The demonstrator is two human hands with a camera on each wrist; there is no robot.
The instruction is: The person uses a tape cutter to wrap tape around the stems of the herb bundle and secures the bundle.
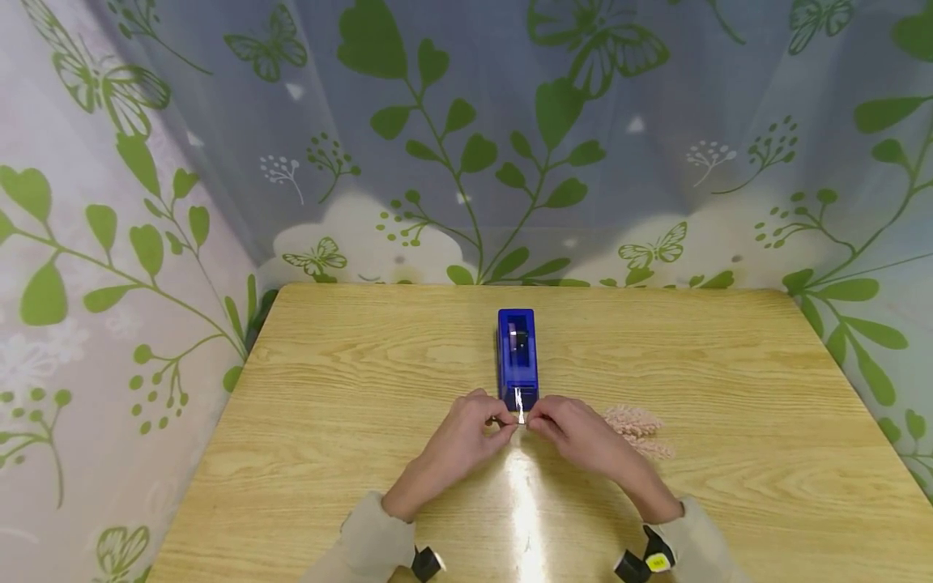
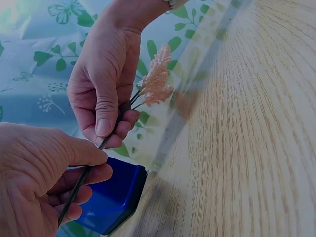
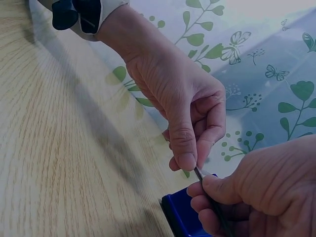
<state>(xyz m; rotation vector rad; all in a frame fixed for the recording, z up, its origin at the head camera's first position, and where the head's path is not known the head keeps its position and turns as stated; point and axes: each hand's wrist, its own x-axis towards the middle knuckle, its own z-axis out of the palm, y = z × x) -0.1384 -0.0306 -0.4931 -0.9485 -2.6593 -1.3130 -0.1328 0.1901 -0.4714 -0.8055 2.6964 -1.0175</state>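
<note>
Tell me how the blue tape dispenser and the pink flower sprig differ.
The blue plastic tape dispenser is a hard, boxy block; the pink fluffy flower sprig is soft and feathery on thin dark stems. The dispenser stands free on the wooden table; the sprig's stems are pinched by the left hand and right hand. Both sit mid-table.

From my head view, the dark stem [image 2: 81,185] is too small to make out between the left hand [image 1: 461,441] and right hand [image 1: 576,436]. The pink sprig [image 1: 636,429] sits half hidden behind that right hand. On the wrist views, the blue tape dispenser [image 3: 183,218] runs off the bottom edge.
</note>
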